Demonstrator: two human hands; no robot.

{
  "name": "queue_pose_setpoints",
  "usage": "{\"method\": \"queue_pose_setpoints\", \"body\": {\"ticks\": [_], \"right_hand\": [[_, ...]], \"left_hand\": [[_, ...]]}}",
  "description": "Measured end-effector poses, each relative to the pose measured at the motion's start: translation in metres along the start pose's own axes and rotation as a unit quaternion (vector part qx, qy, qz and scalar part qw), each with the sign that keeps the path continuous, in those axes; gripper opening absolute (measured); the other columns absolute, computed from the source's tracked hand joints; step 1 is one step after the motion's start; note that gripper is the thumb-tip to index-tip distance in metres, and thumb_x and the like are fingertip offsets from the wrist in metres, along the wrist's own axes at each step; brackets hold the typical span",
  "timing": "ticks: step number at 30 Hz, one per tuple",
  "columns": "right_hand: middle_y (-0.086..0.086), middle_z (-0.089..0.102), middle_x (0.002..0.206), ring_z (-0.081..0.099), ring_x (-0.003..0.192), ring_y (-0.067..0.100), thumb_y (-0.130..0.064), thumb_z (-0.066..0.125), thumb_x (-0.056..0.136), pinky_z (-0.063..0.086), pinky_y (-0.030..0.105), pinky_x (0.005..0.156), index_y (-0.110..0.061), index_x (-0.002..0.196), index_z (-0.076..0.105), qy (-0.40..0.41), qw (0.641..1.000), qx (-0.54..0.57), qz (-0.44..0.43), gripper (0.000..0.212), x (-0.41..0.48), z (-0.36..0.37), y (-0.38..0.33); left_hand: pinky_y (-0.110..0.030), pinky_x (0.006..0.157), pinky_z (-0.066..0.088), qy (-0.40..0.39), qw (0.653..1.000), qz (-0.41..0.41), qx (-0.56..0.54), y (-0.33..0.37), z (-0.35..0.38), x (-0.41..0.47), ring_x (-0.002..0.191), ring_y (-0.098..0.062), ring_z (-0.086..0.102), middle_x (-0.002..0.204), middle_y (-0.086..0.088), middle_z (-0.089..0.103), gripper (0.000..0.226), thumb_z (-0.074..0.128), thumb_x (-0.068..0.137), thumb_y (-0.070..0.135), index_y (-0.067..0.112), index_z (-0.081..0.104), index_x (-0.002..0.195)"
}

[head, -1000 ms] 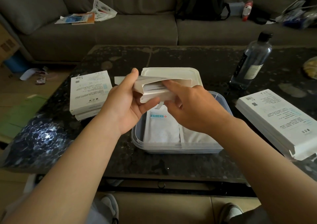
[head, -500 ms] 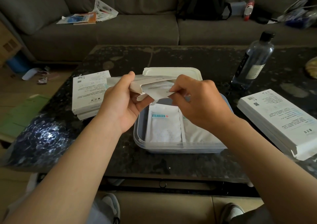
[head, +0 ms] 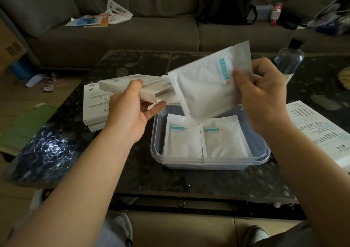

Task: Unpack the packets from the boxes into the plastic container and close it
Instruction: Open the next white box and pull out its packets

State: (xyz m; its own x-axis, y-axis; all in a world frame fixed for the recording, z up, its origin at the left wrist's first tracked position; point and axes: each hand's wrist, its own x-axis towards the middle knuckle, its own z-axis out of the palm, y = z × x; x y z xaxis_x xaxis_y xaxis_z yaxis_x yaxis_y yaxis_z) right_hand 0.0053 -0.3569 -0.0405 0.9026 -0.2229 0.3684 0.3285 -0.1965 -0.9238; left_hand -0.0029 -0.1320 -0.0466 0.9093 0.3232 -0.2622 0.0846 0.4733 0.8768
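You have 1 raised packet point(head: 204, 87) plus 2 packets point(head: 183, 142) in 1 container point(head: 208, 162); 1 open box point(head: 117, 83); 2 stacked boxes point(head: 94, 104) left; right stack point(head: 320, 131) uncountable; 1 bottle point(head: 287, 59).

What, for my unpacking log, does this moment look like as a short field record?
left hand: grips an opened white box
right hand: pinches one packet, tilted above the container
container state: lid off, on the dark table
inside container: two packets lying side by side
left of container: stack of boxes
right of container: more boxes, bottle
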Motion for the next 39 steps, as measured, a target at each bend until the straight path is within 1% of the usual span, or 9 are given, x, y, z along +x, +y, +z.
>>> {"method": "queue_pose_setpoints", "body": {"ticks": [3,11,15,19,23,26,29,32,39], "right_hand": [[-0.017,0.067,0.093,0.069,0.081,-0.004,-0.024,0.059,0.099,0.054,0.014,0.057,-0.018,0.101,0.056,-0.016,0.998,-0.052,0.019,0.007,0.005,-0.005,0.008],[-0.007,0.069,0.081,0.07,0.069,0.008,-0.024,0.061,0.098,0.055,0.02,0.057,-0.02,0.096,0.061,-0.213,0.956,-0.196,0.052,0.004,0.007,0.015,0.033],[-0.01,0.066,0.098,0.065,0.089,0.011,-0.03,0.064,0.096,0.055,0.022,0.072,-0.027,0.102,0.062,-0.298,0.917,-0.264,0.04,0.007,0.003,0.033,0.045],[-0.003,0.059,0.13,0.056,0.114,0.019,-0.035,0.069,0.091,0.048,0.036,0.1,-0.028,0.135,0.054,-0.336,0.866,-0.369,-0.007,0.047,0.001,0.042,0.044],[-0.004,0.049,0.147,0.045,0.132,0.021,-0.044,0.066,0.09,0.039,0.04,0.109,-0.034,0.149,0.039,-0.364,0.801,-0.465,-0.094,0.066,-0.004,0.044,0.041],[-0.007,0.048,0.149,0.044,0.135,0.02,-0.053,0.064,0.089,0.037,0.042,0.112,-0.035,0.147,0.041,-0.383,0.749,-0.523,-0.139,0.065,-0.007,0.048,0.041],[-0.008,0.044,0.152,0.043,0.138,0.021,-0.062,0.061,0.086,0.037,0.044,0.112,-0.038,0.148,0.039,-0.417,0.745,-0.515,-0.079,0.07,-0.01,0.049,0.04],[-0.011,0.027,0.162,0.031,0.147,0.021,-0.07,0.06,0.081,0.031,0.044,0.115,-0.042,0.154,0.022,-0.473,0.737,-0.484,-0.009,0.087,-0.017,0.046,0.043],[-0.009,0.001,0.167,0.005,0.154,0.021,-0.071,0.05,0.086,0.015,0.044,0.122,-0.048,0.155,0.006,-0.532,0.685,-0.497,-0.029,0.085,-0.022,0.046,0.05]], "left_hand": [[-0.032,0.065,0.063,0.019,1.0,0.012,-0.018,0.002,0.0,0.002,0.1,-0.027,0.078,0.119,-0.015,0.073,0.032,0.062,0.104,0.024,0.013,0.058,0.133],[-0.029,0.063,0.063,0.039,0.999,0.012,-0.025,0.003,-0.004,0.004,0.1,-0.028,0.077,0.122,-0.014,0.071,0.038,0.066,0.102,0.026,0.014,0.056,0.137],[-0.029,0.064,0.063,0.037,0.999,0.01,-0.017,0.003,-0.004,0.005,0.098,-0.028,0.078,0.121,-0.014,0.071,0.038,0.066,0.102,0.027,0.014,0.056,0.137],[-0.028,0.063,0.062,0.031,0.999,0.009,-0.009,0.003,-0.004,0.005,0.099,-0.027,0.078,0.121,-0.013,0.071,0.038,0.066,0.102,0.027,0.015,0.056,0.137],[-0.028,0.064,0.063,0.033,0.999,0.007,-0.001,0.003,-0.004,0.005,0.1,-0.027,0.077,0.121,-0.012,0.071,0.037,0.066,0.103,0.028,0.016,0.056,0.137],[-0.028,0.063,0.062,0.032,0.999,0.005,0.001,0.004,-0.003,0.004,0.1,-0.028,0.076,0.121,-0.012,0.071,0.036,0.066,0.103,0.028,0.016,0.056,0.136],[-0.028,0.064,0.062,0.032,0.999,0.003,0.007,0.004,-0.003,0.003,0.1,-0.028,0.076,0.12,-0.011,0.071,0.034,0.065,0.103,0.028,0.017,0.057,0.134],[-0.029,0.064,0.063,0.028,1.0,-0.003,0.012,0.004,-0.002,0.002,0.1,-0.028,0.076,0.12,-0.01,0.07,0.034,0.066,0.103,0.029,0.018,0.058,0.134],[-0.029,0.063,0.063,0.02,1.0,-0.005,0.01,0.005,-0.001,-0.001,0.102,-0.028,0.075,0.121,-0.01,0.069,0.031,0.065,0.103,0.029,0.019,0.056,0.132]]}}
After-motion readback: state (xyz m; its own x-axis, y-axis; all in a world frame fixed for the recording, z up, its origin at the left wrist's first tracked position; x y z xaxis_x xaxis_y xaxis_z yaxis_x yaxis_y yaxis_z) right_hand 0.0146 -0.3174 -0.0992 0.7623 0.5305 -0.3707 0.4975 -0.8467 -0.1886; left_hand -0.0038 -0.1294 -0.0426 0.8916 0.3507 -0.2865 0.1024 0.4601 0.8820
